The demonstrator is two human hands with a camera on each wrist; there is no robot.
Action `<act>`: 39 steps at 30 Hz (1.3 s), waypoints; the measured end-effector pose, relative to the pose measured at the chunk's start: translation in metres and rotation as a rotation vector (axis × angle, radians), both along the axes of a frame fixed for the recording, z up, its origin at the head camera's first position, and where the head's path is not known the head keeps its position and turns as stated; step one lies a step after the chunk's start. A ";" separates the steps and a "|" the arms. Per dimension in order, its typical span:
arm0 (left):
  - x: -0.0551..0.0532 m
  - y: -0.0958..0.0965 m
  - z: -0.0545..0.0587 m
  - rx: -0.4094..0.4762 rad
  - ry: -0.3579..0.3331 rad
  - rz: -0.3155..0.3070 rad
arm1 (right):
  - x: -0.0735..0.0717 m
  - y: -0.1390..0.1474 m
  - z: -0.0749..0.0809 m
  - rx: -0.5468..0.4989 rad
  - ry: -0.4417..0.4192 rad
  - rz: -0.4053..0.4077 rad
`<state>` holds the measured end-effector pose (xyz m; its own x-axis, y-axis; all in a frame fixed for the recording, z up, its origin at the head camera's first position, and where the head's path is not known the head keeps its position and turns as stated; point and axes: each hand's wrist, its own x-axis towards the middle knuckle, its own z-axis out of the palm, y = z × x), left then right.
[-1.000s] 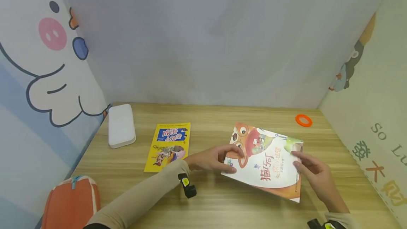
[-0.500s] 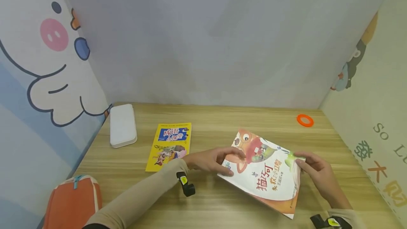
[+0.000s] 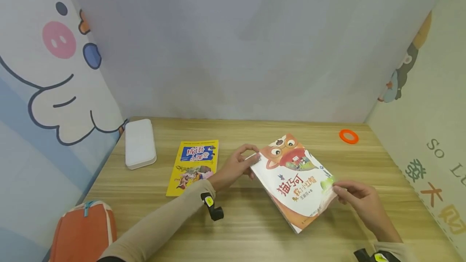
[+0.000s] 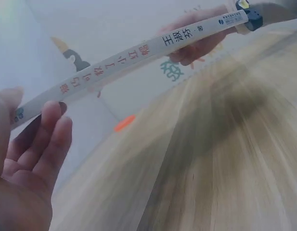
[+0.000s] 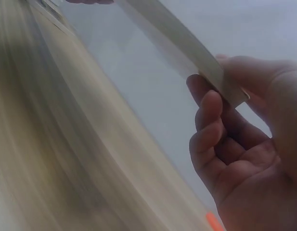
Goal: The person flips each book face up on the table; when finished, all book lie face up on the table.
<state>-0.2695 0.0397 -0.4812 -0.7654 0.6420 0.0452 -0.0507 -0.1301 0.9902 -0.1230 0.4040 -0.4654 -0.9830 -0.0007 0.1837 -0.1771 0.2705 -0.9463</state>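
A white picture book [image 3: 296, 181] with an orange cartoon animal on its cover is held above the table by both hands. My left hand [image 3: 234, 167] pinches its left corner, thumb on the cover and fingers beneath. At the right edge my right hand [image 3: 362, 203] pinches the book between thumb and fingers. The left wrist view shows the book's spine [image 4: 134, 60] with printed characters, raised off the wood. In the right wrist view the page edges [image 5: 172, 33] run into the right hand's grip [image 5: 235, 130].
A yellow book [image 3: 193, 169] lies flat left of the hands. Behind it to the left is a white case [image 3: 140, 144]. An orange pouch [image 3: 83, 231] sits at the near left, and an orange ring [image 3: 348, 136] at the far right of the wooden table [image 3: 247, 233]. Walls enclose the back and sides.
The white picture book has turned clockwise, its near corner swinging left. My left hand has moved up and away with its corner. The right hand stays near the same place, still pinching.
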 end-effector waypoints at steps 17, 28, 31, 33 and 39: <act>-0.013 0.000 -0.004 0.112 0.031 0.001 | 0.011 -0.007 -0.002 -0.035 0.096 0.143; -0.019 0.002 -0.004 -0.060 0.087 0.231 | 0.013 -0.020 0.002 0.124 0.162 0.159; -0.021 0.002 -0.006 -0.103 0.062 0.311 | 0.008 -0.027 -0.001 0.191 0.193 0.195; -0.022 0.001 -0.007 -0.122 0.033 0.353 | 0.005 -0.031 -0.004 0.197 0.194 0.237; -0.028 0.003 -0.010 -0.203 0.025 0.386 | 0.004 -0.037 -0.010 0.214 0.147 0.262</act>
<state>-0.2977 0.0424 -0.4914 -0.9512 0.3070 -0.0307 -0.0121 0.0624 0.9980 -0.1189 0.3666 -0.4755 -0.9072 -0.3032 0.2915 -0.3968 0.3871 -0.8323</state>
